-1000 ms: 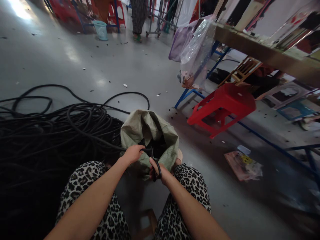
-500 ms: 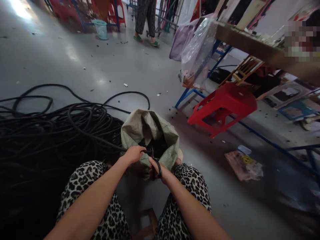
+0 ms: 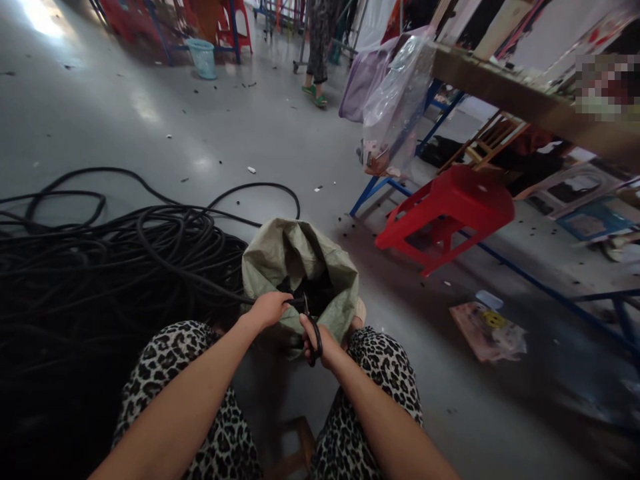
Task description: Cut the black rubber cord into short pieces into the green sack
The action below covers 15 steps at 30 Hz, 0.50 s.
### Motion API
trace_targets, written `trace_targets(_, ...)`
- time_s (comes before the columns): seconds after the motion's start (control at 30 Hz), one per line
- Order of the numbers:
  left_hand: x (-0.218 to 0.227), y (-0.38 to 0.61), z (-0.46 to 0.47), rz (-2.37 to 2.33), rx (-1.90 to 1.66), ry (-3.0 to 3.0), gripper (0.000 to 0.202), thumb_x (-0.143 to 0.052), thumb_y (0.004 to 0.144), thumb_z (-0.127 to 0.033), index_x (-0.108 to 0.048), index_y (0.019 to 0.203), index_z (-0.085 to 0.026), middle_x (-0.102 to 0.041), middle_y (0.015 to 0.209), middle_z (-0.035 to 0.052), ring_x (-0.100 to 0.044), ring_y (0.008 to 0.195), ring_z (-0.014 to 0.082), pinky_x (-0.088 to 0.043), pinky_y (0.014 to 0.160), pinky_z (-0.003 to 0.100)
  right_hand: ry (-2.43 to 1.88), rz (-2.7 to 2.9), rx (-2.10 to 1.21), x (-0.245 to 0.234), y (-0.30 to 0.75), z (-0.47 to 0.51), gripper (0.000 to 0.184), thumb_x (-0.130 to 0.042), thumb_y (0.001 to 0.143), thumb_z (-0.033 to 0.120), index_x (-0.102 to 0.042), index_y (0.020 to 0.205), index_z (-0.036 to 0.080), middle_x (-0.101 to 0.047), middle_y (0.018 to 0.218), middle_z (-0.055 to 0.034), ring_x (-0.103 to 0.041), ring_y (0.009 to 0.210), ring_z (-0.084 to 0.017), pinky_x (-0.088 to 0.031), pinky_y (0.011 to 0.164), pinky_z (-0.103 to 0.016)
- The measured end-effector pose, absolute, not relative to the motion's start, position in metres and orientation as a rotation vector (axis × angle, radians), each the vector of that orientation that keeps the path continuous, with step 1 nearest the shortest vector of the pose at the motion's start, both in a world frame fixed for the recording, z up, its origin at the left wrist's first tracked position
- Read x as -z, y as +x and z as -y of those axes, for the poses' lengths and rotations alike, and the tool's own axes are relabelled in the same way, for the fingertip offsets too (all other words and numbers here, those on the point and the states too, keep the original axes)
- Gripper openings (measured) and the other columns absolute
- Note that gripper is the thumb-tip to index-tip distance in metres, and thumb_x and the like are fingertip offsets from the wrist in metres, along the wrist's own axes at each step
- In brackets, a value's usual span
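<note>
Poking from L hand (image 3: 271,309) — blk cord end (image 3: 297,302), nr scissors (image 3: 317,343).

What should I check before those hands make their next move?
1. Left hand holding the cord: ok.
2. Right hand holding the scissors: ok.
3. Left hand apart from the blades: ok, though close.
4. Blades fully closed: cannot tell, too small to see.
5. Sack open below the hands: ok.
6. Pile free of overlapping loops: not ok, many cross.
</note>
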<state>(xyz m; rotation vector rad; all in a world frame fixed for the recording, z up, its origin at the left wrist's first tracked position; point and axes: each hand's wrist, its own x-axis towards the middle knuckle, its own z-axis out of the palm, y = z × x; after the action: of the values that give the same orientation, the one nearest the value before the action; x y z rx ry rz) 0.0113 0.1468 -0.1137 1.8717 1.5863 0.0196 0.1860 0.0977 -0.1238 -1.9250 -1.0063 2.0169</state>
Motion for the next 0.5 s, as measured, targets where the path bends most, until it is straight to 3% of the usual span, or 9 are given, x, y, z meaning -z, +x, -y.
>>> trace_targets(0.5,0.1071,0.0125,-0.1465,-1.611,0.113,1.934,0.033,-0.046,0.086,-0.024,-0.065,0.113,-0.023,-0.07,0.107,0.009,-0.064,0.1,0.0244,-0.046,0.083,0.031,-2.161,1.006,-1.907,0.121,0.1887,-0.0995,0.045,-0.044,0.091,0.053,-0.048,0.067,0.015,-0.04,0.042,0.0051,-0.04,0.026,-0.008,-0.034,0.027,-0.018)
